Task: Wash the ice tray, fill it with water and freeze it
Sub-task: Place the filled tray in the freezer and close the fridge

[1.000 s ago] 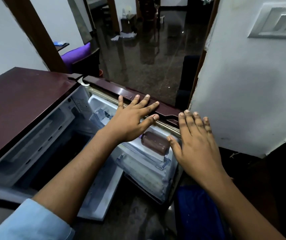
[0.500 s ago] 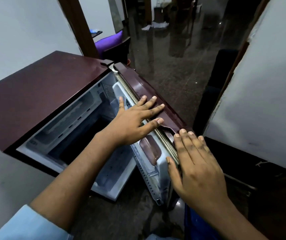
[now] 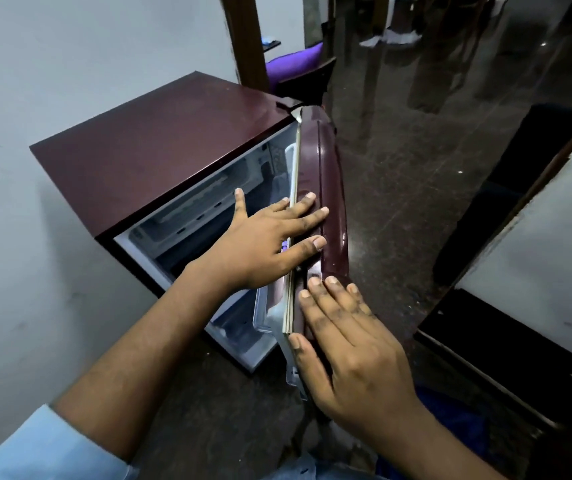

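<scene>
Left hand (image 3: 263, 244) and right hand (image 3: 353, 344) press flat, fingers straight, on the part-open fridge door (image 3: 329, 174). The fridge (image 3: 159, 147) is dim inside, its contents unreadable.

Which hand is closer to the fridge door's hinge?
The left hand, flat across the top of the door; the right hand rests at its free corner.

Dim, cool indoor light. The pale wall (image 3: 52, 81) on the left is evenly lit, with soft shade beside the fridge (image 3: 173, 140). A thin glare streak runs down the fridge door (image 3: 329, 161). The polished dark floor (image 3: 416, 202) mirrors furniture and small bright spots. Wide-angle bending curves the edges; the far room looks smeared
</scene>
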### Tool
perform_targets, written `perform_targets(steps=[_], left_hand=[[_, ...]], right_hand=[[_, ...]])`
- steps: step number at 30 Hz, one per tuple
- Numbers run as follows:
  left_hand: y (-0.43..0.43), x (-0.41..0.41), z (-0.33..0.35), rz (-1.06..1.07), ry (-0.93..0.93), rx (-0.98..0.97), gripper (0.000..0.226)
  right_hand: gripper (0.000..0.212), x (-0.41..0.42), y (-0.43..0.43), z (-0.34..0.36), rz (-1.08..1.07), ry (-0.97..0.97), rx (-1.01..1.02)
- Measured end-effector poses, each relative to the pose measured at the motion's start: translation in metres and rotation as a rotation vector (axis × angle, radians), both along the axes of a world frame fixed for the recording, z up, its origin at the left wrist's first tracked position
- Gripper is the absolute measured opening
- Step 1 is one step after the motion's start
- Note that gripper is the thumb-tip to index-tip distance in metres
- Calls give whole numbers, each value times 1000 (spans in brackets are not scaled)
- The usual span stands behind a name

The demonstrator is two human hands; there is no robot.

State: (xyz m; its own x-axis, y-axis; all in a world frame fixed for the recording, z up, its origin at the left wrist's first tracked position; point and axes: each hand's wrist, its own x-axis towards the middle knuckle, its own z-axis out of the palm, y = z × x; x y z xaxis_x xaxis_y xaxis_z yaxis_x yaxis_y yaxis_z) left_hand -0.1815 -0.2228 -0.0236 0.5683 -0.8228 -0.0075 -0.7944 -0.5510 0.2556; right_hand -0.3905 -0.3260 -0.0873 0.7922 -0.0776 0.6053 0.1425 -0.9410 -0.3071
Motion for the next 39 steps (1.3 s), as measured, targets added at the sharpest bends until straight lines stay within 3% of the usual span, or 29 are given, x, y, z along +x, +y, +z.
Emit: perform_targets(steps=[7, 11, 14, 16, 19, 22, 27, 31, 35, 39], left_hand=[[30, -1, 6, 163, -67, 98, 63], [42, 1, 9, 236, -141, 175, 58], [56, 8, 12, 278, -142, 226, 56], [66, 13, 12, 303, -128, 243, 54], [80, 24, 11, 331, -124, 246, 51], [93, 35, 8, 341, -133, 223, 51], [110, 55, 4, 328, -150, 187, 56], [121, 70, 5, 305, -96, 122, 63], [138, 98, 13, 304, 10, -105, 56], [174, 145, 13, 362, -101, -15, 59]], right_hand=[[55, 29, 19, -5, 248, -3, 29], [47, 43, 13, -14, 456, -14, 256], [26, 47, 14, -27, 317, -34, 523], [11, 53, 19, -34, 232, 110, 675], [22, 66, 28, -45, 225, 317, 782], [32, 83, 43, -51, 239, 350, 834], [30, 116, 67, -69, 202, 419, 974], [41, 135, 78, -82, 181, 497, 963], [44, 145, 88, -90, 168, 483, 858], [48, 152, 95, -88, 157, 512, 930]])
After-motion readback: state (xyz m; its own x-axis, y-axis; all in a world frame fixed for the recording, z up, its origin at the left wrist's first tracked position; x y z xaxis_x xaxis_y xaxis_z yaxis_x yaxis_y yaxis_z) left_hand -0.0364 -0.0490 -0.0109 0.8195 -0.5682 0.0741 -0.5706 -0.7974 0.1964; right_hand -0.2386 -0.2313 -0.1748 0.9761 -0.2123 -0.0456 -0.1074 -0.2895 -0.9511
